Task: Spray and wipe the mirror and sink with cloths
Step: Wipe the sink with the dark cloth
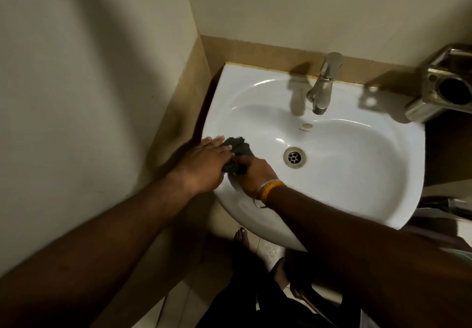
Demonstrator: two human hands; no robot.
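Dark cloth (236,155) on the white sink (357,174) rim, left of the drain (294,157) — left hand (204,164) lies flat-fingered on it, right hand (255,171) grips it.

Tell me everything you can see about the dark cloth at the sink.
The cloth is dark grey-green, soft and crumpled into a bunch. It lies on the left rim of the white sink. The left hand rests flat on it, and the right hand grips its near end. Wetness cannot be told.
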